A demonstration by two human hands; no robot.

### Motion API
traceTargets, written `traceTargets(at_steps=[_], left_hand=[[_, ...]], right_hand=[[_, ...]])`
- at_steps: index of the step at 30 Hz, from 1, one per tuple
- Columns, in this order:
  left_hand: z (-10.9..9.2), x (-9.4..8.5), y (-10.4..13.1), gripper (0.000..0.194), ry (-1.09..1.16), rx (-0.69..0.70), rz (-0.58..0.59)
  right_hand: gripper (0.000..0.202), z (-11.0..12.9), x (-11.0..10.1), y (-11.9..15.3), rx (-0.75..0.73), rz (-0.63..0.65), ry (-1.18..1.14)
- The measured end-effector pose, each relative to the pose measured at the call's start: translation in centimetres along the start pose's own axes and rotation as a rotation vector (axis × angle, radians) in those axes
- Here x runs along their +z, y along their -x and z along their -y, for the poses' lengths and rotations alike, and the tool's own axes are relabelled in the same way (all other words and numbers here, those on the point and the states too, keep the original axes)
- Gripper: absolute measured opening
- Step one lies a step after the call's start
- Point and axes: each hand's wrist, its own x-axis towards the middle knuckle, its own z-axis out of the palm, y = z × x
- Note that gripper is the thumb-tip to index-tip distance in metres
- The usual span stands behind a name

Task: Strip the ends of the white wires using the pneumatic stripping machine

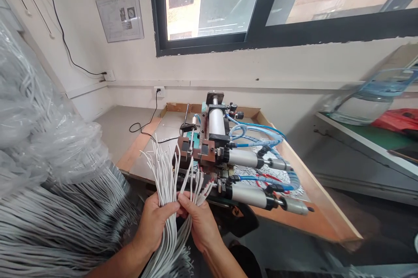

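A thick bundle of white-grey cables [165, 182] fans upward out of my left hand [156, 221], whose fingers are wrapped round it. My right hand [199, 221] is closed on a smaller group of the same cables [197, 189], some with reddish tips. Both thumbs nearly meet between the two groups. Just beyond the cable ends stands a pneumatic machine [217, 139] with silver cylinders, brown blocks and blue air hoses. The cables' lower lengths hang down between my forearms.
At left hangs a large mass of grey cables [65, 221], partly wrapped in clear plastic [58, 125]. The machine sits in a wooden-edged tray [326, 212] with white scraps [251, 173] in it. A shelf [352, 132] at right carries a water jug [369, 99]. A black cord [153, 117] runs to the wall.
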Motion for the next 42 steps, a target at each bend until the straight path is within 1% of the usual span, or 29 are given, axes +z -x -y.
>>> traceTargets(at_steps=[3, 8, 10, 13, 14, 16, 19, 21, 26, 30, 33, 37, 39, 42], left_hand=[[0.2, -0.1, -0.1, 0.007, -0.011, 0.031, 0.022], [1.0, -0.9, -0.4, 0.009, -0.085, 0.068, -0.059], [1.0, -1.1, -0.4, 0.009, -0.150, 0.104, -0.053], [0.4, -1.1, -0.3, 0.012, -0.287, 0.143, -0.019], [0.2, -1.0, -0.3, 0.012, -0.334, 0.154, -0.020], [0.0, -1.0, -0.3, 0.011, -0.395, 0.173, -0.059], [0.2, -1.1, -0.4, 0.008, -0.364, 0.186, -0.141], [0.4, -1.3, -0.6, 0.007, -0.326, 0.176, -0.161], [0.9, -1.6, -0.9, 0.009, -0.307, 0.122, -0.103], [1.0, -1.7, -0.8, 0.010, -0.290, 0.123, -0.093], [1.0, -1.8, -0.8, 0.011, -0.275, 0.127, -0.086], [1.0, -1.8, -0.9, 0.011, -0.251, 0.123, -0.080], [0.9, -1.7, -0.9, 0.012, -0.221, 0.115, -0.063], [0.8, -1.5, -0.9, 0.012, -0.191, 0.103, -0.033]], right_hand=[[0.020, -0.5, -0.1, 0.2, -0.124, -0.107, 0.040], [0.020, -0.8, -0.3, 0.3, -0.159, -0.182, 0.007], [0.019, -0.8, -0.3, 0.2, -0.171, -0.185, 0.019], [0.019, -0.9, -0.4, 0.1, -0.182, -0.156, 0.064], [0.020, -1.0, -0.5, 0.1, -0.179, -0.146, 0.069], [0.020, -1.0, -0.6, 0.1, -0.169, -0.153, 0.050], [0.020, -0.8, -0.6, 0.0, -0.139, -0.212, -0.014], [0.022, -0.6, -0.5, 0.0, -0.106, -0.244, -0.047], [0.026, 0.1, -0.2, -0.1, -0.024, -0.246, -0.083], [0.026, 0.3, -0.2, -0.5, 0.002, -0.247, -0.100], [0.026, 0.0, -0.4, -0.8, -0.003, -0.226, -0.094], [0.026, -0.6, -1.0, -1.0, -0.059, -0.222, -0.047], [0.024, -1.0, -1.3, -0.9, -0.090, -0.219, -0.021], [0.022, -1.6, -1.8, -0.5, -0.123, -0.182, 0.025]])
